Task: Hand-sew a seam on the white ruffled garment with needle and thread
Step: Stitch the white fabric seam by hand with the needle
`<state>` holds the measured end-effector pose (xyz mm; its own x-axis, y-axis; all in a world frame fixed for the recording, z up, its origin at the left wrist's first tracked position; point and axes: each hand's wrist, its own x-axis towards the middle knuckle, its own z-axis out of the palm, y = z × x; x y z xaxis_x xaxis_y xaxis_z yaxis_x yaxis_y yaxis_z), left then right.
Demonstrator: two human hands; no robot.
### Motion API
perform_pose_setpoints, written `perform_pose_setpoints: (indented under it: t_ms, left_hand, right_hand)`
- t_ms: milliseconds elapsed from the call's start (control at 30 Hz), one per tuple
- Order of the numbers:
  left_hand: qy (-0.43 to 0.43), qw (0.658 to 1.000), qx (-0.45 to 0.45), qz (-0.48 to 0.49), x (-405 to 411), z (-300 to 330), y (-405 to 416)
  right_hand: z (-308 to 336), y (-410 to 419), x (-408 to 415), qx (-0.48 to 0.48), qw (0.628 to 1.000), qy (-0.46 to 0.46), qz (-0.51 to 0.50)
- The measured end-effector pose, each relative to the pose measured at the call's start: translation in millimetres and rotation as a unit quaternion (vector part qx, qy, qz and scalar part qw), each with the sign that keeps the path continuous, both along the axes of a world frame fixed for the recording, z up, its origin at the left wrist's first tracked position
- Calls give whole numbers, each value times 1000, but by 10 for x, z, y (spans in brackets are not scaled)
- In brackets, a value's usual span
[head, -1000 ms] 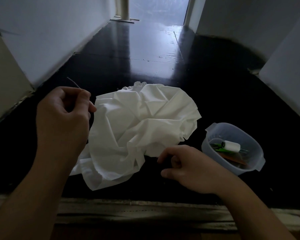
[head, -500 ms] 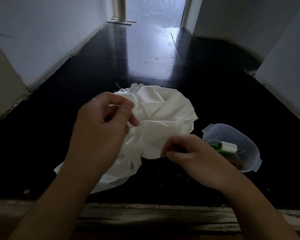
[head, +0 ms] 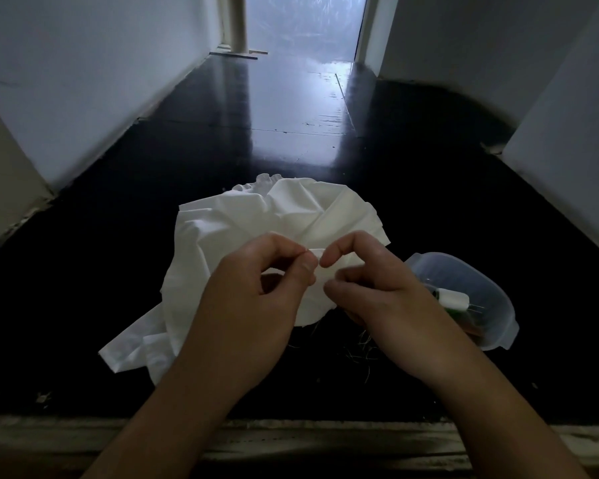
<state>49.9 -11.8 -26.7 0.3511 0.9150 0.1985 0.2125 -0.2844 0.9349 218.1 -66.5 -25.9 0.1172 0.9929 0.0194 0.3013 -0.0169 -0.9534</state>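
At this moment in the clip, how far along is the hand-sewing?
Done: the sewing kit is out, with a white spool in the clear tub on the right. In hand: the left hand pinches at a fold of the white garment while the right hand grips that fold; the needle is too small to make out. Left: no finished seam shows, so most stitching looks undone.

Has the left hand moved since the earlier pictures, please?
Yes. The left hand has moved right, away from the left wall, to the garment.

Plastic tub (head: 498, 302) crowds right, dark floor (head: 83, 288) seemingly open left
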Motion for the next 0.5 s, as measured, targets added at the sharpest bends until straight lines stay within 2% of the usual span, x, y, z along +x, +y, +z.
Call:
perform_pose_setpoints:
  t_ms: [267, 400, 500]
  left_hand:
    - [70, 993, 54, -77, -40, -7, -2]
    - [95, 990, 54, -89, -62, -23, 24]
    - [122, 987, 40, -97, -106, -25, 75]
  right_hand:
    - [37, 14, -142, 75, 996, 7, -47]
    - [-24, 42, -134, 84, 992, 11, -92]
    - [-57, 70, -99, 83, 986, 55, -134]
